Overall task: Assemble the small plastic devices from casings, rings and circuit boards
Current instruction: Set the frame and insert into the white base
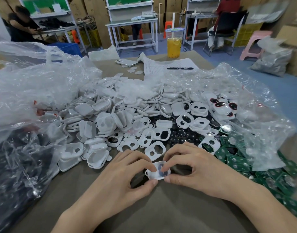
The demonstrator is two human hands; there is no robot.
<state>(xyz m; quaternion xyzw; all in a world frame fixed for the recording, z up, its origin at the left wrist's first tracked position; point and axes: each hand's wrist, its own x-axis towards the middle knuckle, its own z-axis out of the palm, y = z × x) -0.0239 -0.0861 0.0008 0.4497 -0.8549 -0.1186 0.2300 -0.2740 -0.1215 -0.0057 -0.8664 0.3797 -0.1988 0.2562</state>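
Note:
A small white casing with a dark round part inside lies on the brown table, just in front of the piles. My left hand pinches its left side between thumb and fingers. My right hand grips its right side, with a fingertip pressing on top. Behind them spreads a heap of white casings and white frames with holes. Green circuit boards lie to the right, partly under clear plastic. Black round pieces sit among the frames.
Crumpled clear bags rise at left and at right; a dark bag lies near left. Farther back are a phone, a pen on paper and an orange drink cup. People sit at benches beyond.

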